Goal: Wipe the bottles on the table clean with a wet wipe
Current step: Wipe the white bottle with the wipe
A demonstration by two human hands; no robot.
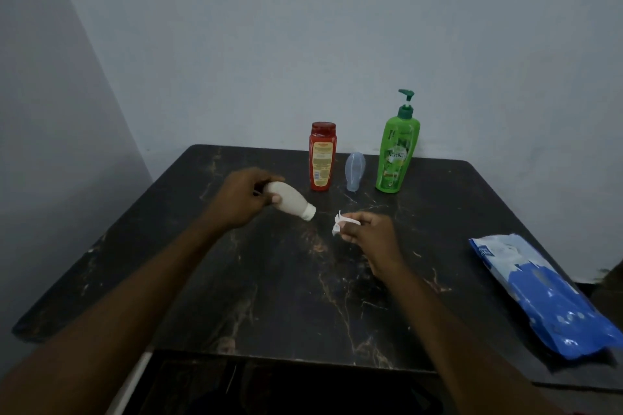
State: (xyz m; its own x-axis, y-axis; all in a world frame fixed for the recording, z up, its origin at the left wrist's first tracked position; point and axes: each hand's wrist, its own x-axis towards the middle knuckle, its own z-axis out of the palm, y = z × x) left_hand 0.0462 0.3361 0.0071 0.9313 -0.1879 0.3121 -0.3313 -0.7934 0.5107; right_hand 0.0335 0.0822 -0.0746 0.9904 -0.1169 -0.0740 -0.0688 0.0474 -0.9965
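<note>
My left hand (241, 199) grips a small white bottle (293, 201) by its base, tilted so its white cap points down and to the right above the table. A short gap to the right, my right hand (369, 232) pinches a crumpled white wet wipe (340, 222) between thumb and fingers. The wipe does not touch the bottle. Behind them stand a red bottle (322, 158), a small pale blue bottle (354, 171) resting cap down, and a tall green pump bottle (397, 148).
The dark marbled table (286, 296) sits in a corner of grey walls. A blue and white wet wipe pack (542, 296) lies near the right edge. Below the front edge there is a dark lower surface.
</note>
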